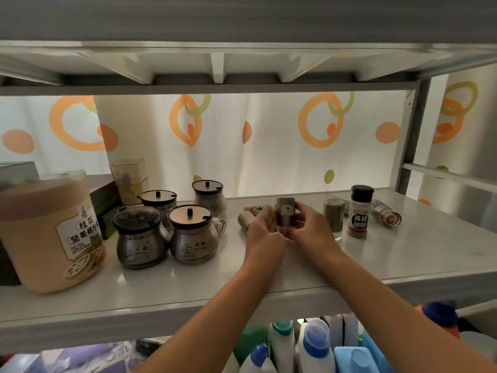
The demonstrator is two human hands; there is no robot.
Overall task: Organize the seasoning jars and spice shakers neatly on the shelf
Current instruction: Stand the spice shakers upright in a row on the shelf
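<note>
Both my hands hold one small grey spice shaker (pixel 285 211) upright above the middle of the white shelf (pixel 403 251). My left hand (pixel 265 228) grips its left side, my right hand (pixel 309 224) its right side and base. Several round seasoning jars with black lids stand grouped to the left, such as the front jar (pixel 192 235) and a dark-topped jar (pixel 139 238). Right of my hands stand a grey shaker (pixel 333 216) and a black-capped pepper bottle (pixel 359 212). A metal shaker (pixel 387 212) lies on its side at the right. Another shaker (pixel 245 219) lies behind my left hand.
A big tan canister (pixel 51 232) stands at the left front of the shelf, with a clear square container (pixel 129 181) and a dark box (pixel 106 208) behind it. A shelf post (pixel 411 141) rises at the right. Cleaning bottles (pixel 314 345) fill the level below.
</note>
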